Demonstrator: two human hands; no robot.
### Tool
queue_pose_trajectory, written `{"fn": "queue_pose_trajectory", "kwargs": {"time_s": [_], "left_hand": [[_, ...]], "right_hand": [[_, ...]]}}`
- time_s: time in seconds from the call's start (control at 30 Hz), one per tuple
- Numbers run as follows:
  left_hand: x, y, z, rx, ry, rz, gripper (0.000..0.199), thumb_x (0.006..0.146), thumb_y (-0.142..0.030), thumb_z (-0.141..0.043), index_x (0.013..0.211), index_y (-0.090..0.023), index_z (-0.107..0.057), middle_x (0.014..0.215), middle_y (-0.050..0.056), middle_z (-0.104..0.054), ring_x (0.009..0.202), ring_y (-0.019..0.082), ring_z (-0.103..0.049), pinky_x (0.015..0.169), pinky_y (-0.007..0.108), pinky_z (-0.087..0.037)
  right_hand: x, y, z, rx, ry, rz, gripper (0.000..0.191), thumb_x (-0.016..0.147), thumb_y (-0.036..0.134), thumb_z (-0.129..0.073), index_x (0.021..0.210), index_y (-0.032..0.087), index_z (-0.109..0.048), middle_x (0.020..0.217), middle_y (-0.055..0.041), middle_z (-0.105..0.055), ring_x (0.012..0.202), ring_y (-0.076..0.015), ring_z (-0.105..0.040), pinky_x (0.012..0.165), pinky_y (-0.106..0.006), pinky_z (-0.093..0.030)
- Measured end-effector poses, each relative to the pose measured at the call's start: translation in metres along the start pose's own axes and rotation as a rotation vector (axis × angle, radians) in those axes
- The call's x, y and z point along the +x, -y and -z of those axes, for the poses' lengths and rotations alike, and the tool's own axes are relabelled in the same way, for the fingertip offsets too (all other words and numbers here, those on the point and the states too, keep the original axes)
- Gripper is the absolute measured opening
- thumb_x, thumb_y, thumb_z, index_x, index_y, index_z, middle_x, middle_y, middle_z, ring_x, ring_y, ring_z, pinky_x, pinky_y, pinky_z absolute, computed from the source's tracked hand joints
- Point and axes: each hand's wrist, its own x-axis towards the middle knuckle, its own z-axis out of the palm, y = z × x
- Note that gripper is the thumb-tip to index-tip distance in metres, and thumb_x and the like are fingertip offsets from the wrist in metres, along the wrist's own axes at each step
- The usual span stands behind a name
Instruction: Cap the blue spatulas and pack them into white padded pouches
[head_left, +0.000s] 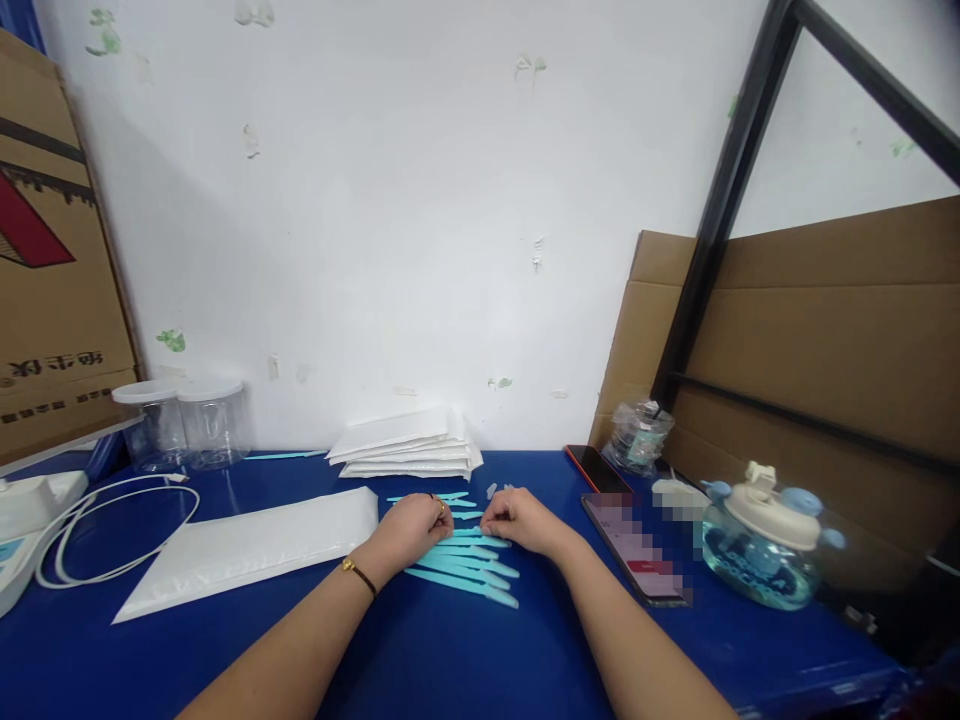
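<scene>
Several thin turquoise plastic sticks (469, 580) lie fanned out on the blue table, with pale clear tips at their right ends. My left hand (420, 524) is closed over the left part of the row, its fingertips on one of the sticks. My right hand (517, 520) is pinched at the right end of a stick, thumb and forefinger together. Both hands seem to hold the same stick, one at each side. Small clear pieces (493, 491) sit just behind my right fingers. A white padded envelope (262, 545) lies left of my left hand.
Stacked white envelopes (409, 445) stand by the wall. At the left are clear jars (216, 425), a white cable (67, 545) and a cardboard box (60, 250). On the right lie two phones (634, 550), a wrapped cup (639, 437) and a water bottle (765, 545).
</scene>
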Motion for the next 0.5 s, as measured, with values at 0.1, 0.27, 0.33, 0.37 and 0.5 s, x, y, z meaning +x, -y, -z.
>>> {"fn": "queue_pose_trajectory", "kwargs": {"time_s": [0.1, 0.27, 0.33, 0.37, 0.5], "left_hand": [[0.0, 0.004, 0.001, -0.03, 0.008, 0.019, 0.016, 0.079, -0.031, -0.052, 0.076, -0.023, -0.066, 0.074, -0.001, -0.067, 0.067, 0.015, -0.059, 0.057, 0.022, -0.035], [0.003, 0.022, 0.001, -0.047, -0.116, 0.046, 0.02, 0.08, -0.033, -0.054, 0.093, -0.024, -0.066, 0.093, 0.0, -0.066, 0.086, 0.016, -0.059, 0.072, 0.023, -0.041], [0.004, 0.028, -0.002, -0.017, -0.11, 0.033, 0.021, 0.08, -0.033, -0.055, 0.097, -0.024, -0.066, 0.1, 0.001, -0.065, 0.092, 0.017, -0.058, 0.077, 0.023, -0.041], [0.005, 0.029, -0.003, -0.001, -0.097, 0.028, 0.021, 0.081, -0.033, -0.055, 0.097, -0.025, -0.066, 0.101, 0.001, -0.065, 0.092, 0.017, -0.057, 0.078, 0.023, -0.041], [0.008, 0.026, -0.005, 0.052, -0.069, 0.002, 0.017, 0.083, -0.029, -0.051, 0.085, -0.023, -0.068, 0.089, 0.002, -0.065, 0.085, 0.017, -0.058, 0.073, 0.023, -0.04]], "right_hand": [[-0.001, -0.002, 0.006, -0.03, -0.045, -0.064, 0.013, 0.076, 0.024, -0.06, 0.076, 0.02, -0.073, 0.071, 0.0006, -0.068, 0.062, -0.0123, -0.06, 0.057, -0.019, -0.042], [-0.006, -0.022, 0.03, -0.193, -0.341, -0.246, 0.018, 0.078, 0.02, -0.054, 0.08, 0.018, -0.071, 0.079, -0.004, -0.066, 0.072, -0.0159, -0.06, 0.065, -0.024, -0.043], [-0.007, -0.028, 0.032, -0.223, -0.346, -0.268, 0.016, 0.076, 0.016, -0.055, 0.077, 0.017, -0.071, 0.078, -0.0039, -0.064, 0.071, -0.0156, -0.058, 0.066, -0.024, -0.042], [-0.006, -0.031, 0.031, -0.237, -0.34, -0.274, 0.014, 0.075, 0.016, -0.056, 0.076, 0.018, -0.07, 0.077, -0.0034, -0.064, 0.071, -0.0152, -0.058, 0.066, -0.024, -0.041], [0.002, -0.034, 0.018, -0.283, -0.321, -0.304, 0.009, 0.073, 0.023, -0.063, 0.076, 0.018, -0.07, 0.08, -0.0045, -0.062, 0.074, -0.0164, -0.058, 0.067, -0.025, -0.041]]}}
